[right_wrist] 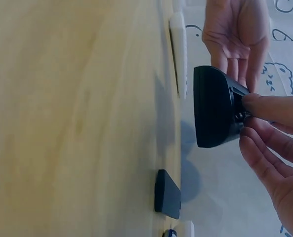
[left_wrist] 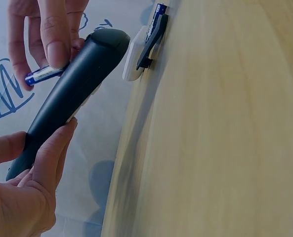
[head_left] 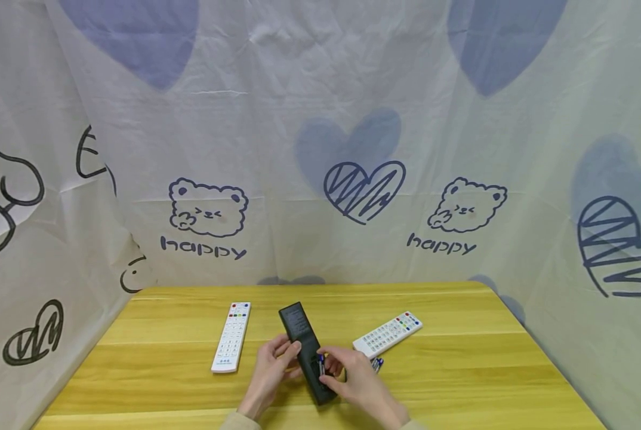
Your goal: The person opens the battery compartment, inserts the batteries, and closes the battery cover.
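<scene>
Apparently steadying long black plastic remote in curled left fingers; pinching cylindrical blue-silver battery in right fingers, probably for insertion.

Left hand holds a black remote; right hand touches it. A dark piece lies farther right

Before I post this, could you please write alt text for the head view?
The left hand holds a black remote, back up, while the right hand pinches a battery at its back. A white remote lies to the left, another to the right, on a wooden table; a printed sheet hangs behind.
</scene>
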The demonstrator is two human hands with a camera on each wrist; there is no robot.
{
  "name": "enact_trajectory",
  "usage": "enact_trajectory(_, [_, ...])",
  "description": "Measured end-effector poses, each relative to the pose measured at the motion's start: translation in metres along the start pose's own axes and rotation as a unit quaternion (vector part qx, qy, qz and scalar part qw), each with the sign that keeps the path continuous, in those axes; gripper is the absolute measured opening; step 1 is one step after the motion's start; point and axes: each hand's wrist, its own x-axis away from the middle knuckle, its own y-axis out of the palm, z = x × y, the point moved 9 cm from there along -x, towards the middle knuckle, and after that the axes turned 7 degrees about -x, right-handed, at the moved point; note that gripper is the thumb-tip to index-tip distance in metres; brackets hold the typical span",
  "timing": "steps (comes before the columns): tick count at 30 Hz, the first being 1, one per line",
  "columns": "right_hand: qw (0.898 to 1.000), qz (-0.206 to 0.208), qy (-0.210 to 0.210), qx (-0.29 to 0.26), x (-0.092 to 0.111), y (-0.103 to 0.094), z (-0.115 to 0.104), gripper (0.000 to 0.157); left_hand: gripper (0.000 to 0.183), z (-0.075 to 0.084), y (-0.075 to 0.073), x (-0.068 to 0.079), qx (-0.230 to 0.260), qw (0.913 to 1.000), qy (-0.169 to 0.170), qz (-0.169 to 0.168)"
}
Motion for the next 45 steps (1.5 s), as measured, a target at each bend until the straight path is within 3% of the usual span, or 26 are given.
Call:
enact_trajectory(11, [0.998, -0.007, -0.030, 0.059, 0.002, 0.007, -0.009, 0.038, 0.050, 0.001, 0.002, 0.000, -0.002, 1.0000, 0.001, -0.009])
enact_trajectory(23, [0.994, -0.072, 0.027, 0.077, 0.000, 0.014, -0.005, 0.040, 0.051, 0.002, 0.002, 0.000, -0.008, 0.9999, 0.005, -0.008])
enact_trajectory(29, [0.993, -0.082, 0.048, 0.067, 0.000, 0.015, -0.005, 0.038, 0.054, 0.001, 0.003, 0.000, -0.011, 0.9998, 0.004, -0.013])
enact_trajectory(38, [0.995, -0.061, 0.023, 0.077, -0.001, 0.012, -0.010, 0.030, 0.053, 0.000, 0.004, 0.000, -0.007, 0.9999, -0.006, -0.013])
enact_trajectory(45, [0.990, -0.053, -0.021, 0.128, 0.000, 0.014, -0.019, 0.031, 0.054, 0.001, 0.005, 0.001, 0.002, 1.0000, -0.004, -0.007])
